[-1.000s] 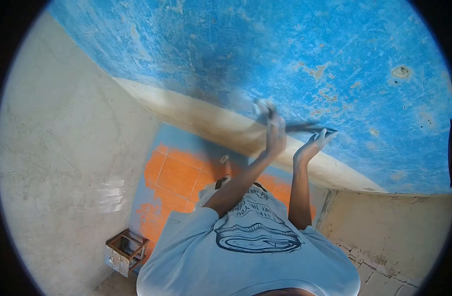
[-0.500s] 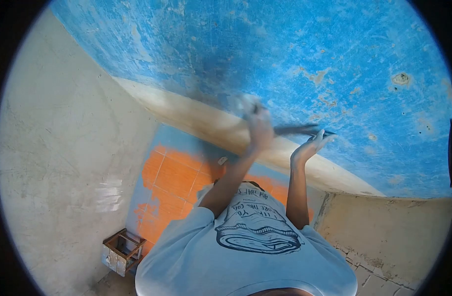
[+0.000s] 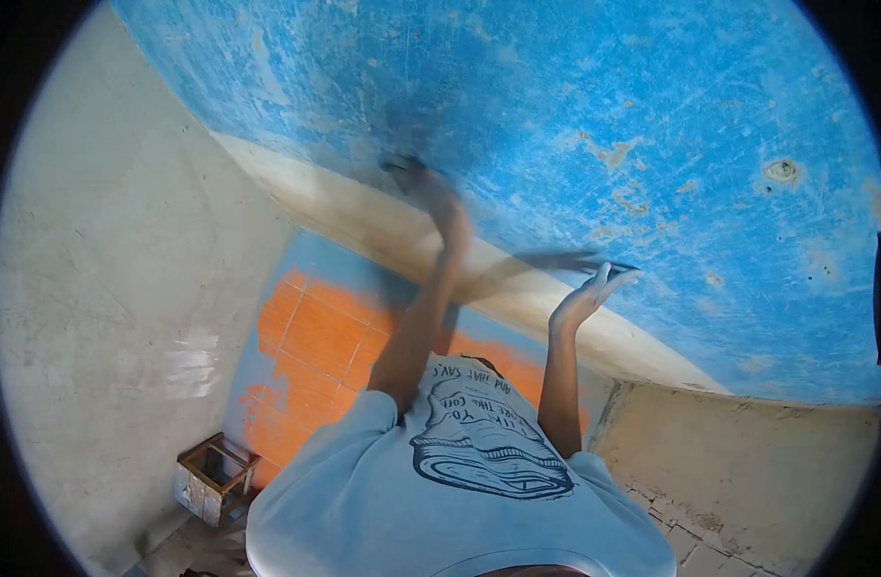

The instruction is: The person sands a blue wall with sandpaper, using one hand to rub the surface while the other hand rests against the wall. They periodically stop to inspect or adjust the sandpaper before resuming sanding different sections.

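Left hand (image 3: 433,190) is blurred at the blue wall's (image 3: 517,87) lower edge; can't tell if it grips the dark patch (image 3: 400,163) at its fingertips or that's just shadow. Right hand (image 3: 580,303) has fingers extended, nothing visibly gripped, by the same edge, further right. Risks: fast left stroke could scrape knuckles on the pale band (image 3: 349,213); the flaked spots (image 3: 612,152) could shed more paint if rubbed.

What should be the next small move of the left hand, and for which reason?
Perhaps swing the left hand along the blue wall toward the right hand: it is stretched out to the left, while the pale worn patches sit above the right hand in the view.
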